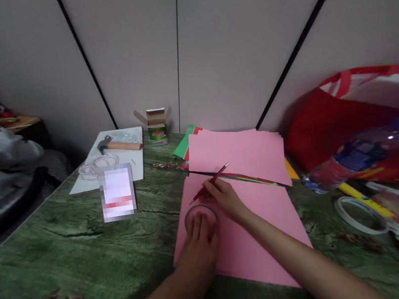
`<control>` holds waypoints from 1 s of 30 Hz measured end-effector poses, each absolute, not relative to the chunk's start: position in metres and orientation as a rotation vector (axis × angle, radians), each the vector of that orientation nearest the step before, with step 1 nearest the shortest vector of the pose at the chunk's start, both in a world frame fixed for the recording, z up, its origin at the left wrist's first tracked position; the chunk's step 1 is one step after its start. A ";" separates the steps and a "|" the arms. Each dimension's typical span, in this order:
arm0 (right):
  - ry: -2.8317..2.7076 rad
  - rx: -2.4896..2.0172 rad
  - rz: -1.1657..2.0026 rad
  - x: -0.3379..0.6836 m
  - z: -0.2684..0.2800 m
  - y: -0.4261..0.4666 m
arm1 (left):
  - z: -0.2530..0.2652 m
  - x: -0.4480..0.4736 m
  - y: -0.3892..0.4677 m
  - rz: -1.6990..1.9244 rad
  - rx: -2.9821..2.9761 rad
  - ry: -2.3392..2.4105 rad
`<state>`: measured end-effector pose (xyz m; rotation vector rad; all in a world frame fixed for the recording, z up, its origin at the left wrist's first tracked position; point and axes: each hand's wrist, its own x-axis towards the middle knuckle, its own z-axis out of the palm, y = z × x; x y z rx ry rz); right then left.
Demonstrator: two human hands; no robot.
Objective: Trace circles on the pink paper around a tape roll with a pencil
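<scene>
A sheet of pink paper (260, 230) lies flat on the table in front of me. On its upper left part rests a round thing with a thin grey rim (214, 211); pink shows inside the rim, and I cannot tell whether it is a ring or a clear lid. My left hand (198, 244) lies over it with fingers stretched out, covering its lower part. Just to the right, my right hand (223, 197) is closed on a dark red pencil (220, 171). The pencil slants, its point down left near the rim and its pale end up right.
Behind is a stack of pink sheets (237, 151) over green and red ones. At left are a phone (118, 191), beads (99, 165), a hammer (124, 145) and a small green box (158, 134). At right stand a tape roll (359, 215), a plastic bottle (354, 156) and a red bag (314, 117).
</scene>
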<state>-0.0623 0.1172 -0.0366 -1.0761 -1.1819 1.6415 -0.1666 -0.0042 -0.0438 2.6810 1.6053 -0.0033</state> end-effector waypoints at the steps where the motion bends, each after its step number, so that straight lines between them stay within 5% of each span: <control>1: -1.226 -1.065 1.645 -0.066 -0.036 0.119 | -0.045 -0.167 -0.004 0.009 2.698 1.599; 15: -2.227 -0.964 1.189 -0.098 -0.006 0.114 | -0.056 -0.168 -0.006 0.150 2.706 1.610; 30: -2.380 -1.052 1.081 -0.099 -0.001 0.115 | -0.053 -0.169 -0.005 0.134 2.725 1.614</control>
